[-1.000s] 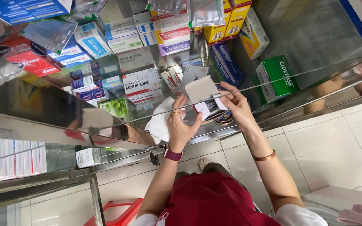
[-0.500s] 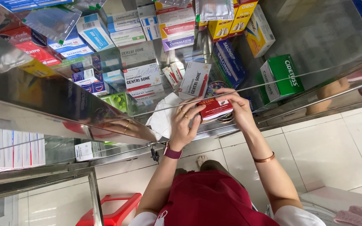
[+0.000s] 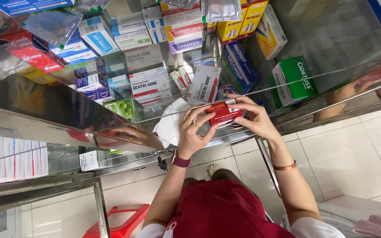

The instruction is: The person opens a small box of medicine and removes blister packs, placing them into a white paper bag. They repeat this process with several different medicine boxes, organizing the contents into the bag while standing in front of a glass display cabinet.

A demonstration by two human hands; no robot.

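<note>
Since the earlier frame, the white-and-red carton (image 3: 204, 83) has gone from the hands to stand inside the glass cabinet (image 3: 164, 110). Just below that carton, left hand (image 3: 192, 132) and right hand (image 3: 251, 119) now pinch a small red box (image 3: 222, 113) by its ends.

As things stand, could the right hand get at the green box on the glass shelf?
Probably not directly: the right hand helps hold the small red box, and the green box seems to lie beneath the glass top.
</note>
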